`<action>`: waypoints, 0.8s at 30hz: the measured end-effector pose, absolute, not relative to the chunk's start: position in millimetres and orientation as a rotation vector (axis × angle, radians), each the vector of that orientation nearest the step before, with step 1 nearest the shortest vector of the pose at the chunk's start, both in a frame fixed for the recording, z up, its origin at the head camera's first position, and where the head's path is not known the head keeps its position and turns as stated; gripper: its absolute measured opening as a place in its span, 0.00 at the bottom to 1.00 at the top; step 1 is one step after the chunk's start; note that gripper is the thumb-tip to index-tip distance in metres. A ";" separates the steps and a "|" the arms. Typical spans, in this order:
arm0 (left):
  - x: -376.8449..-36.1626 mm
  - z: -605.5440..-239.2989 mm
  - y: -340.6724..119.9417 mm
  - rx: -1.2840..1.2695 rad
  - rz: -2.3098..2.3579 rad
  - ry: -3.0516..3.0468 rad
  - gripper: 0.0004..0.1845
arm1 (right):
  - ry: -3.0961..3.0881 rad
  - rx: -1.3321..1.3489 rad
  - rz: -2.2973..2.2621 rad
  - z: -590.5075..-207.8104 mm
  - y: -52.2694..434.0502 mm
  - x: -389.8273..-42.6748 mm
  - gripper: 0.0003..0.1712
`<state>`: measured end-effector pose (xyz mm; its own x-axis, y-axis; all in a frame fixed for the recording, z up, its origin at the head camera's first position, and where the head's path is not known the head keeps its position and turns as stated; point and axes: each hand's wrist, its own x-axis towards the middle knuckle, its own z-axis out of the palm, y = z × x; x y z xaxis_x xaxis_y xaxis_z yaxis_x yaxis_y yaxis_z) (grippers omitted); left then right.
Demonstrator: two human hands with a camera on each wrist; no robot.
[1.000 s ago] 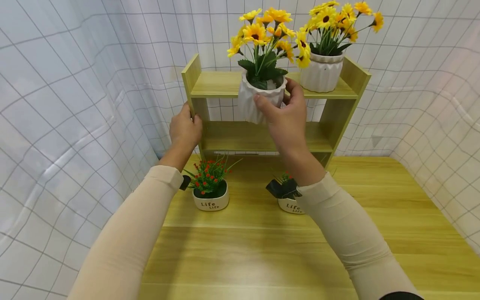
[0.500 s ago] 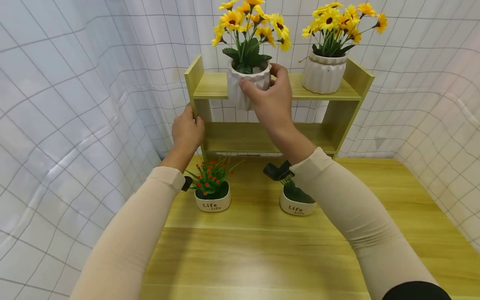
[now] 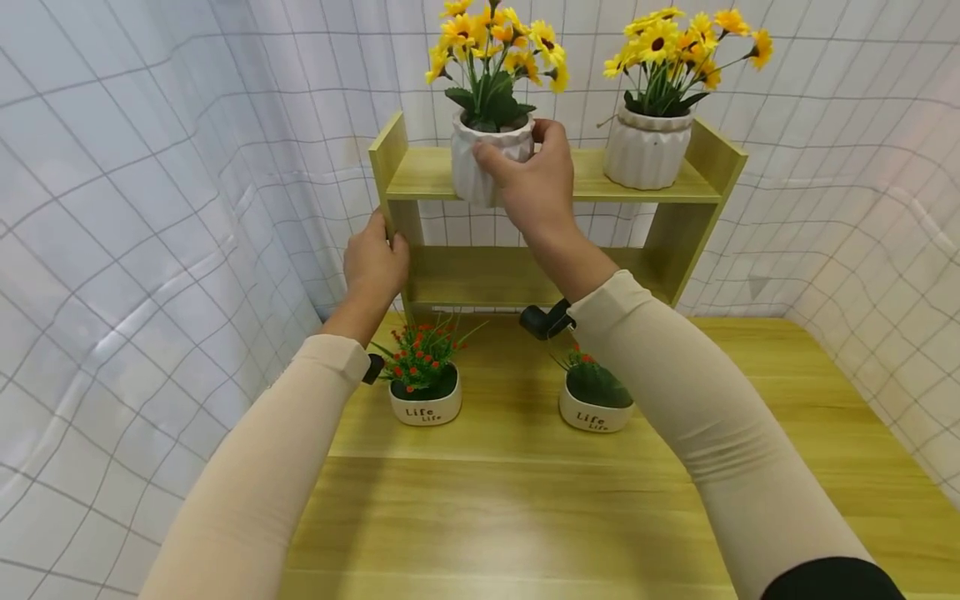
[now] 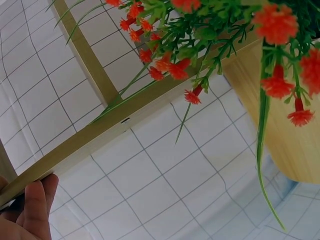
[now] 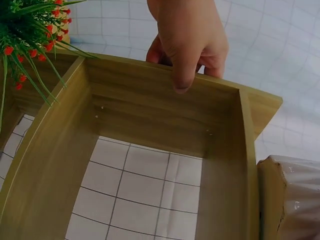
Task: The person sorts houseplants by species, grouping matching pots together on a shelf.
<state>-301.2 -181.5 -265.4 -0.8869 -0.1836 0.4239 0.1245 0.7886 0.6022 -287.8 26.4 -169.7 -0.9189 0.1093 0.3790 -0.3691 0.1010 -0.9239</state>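
My right hand (image 3: 534, 185) grips a white fluted flowerpot (image 3: 471, 171) of yellow artificial flowers from its right side, thumb in front. The pot is upright at the front of the top board of a wooden shelf (image 3: 420, 171); I cannot tell whether it touches the board. Its underside edge (image 5: 272, 200) appears beside the shelf in the right wrist view. My left hand (image 3: 375, 260) holds the shelf's left side panel, the thumb on the front edge, as the right wrist view also shows of the left hand (image 5: 192, 45). A matching flowerpot (image 3: 648, 150) stands at the top board's right end.
Two low oval planters with red flowers stand on the wooden table (image 3: 480, 508) before the shelf: a left planter (image 3: 425, 408) and a right planter (image 3: 596, 414), partly behind my right sleeve. A white gridded curtain (image 3: 150, 250) surrounds the table.
My right hand has carried the flowerpot left and up, back toward the top board, with smaller movement in the last half second. The left hand keeps its hold on the side panel.
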 end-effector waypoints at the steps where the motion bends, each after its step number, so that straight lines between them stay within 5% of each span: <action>1: -301.1 -265.5 -181.3 0.044 -0.888 -2.510 0.15 | -2.041 0.246 1.874 -169.7 25.8 -289.3 0.42; 24: -300.9 -268.5 -179.4 0.054 -0.897 -2.494 0.13 | -2.331 0.136 1.507 -159.9 12.6 -318.8 0.48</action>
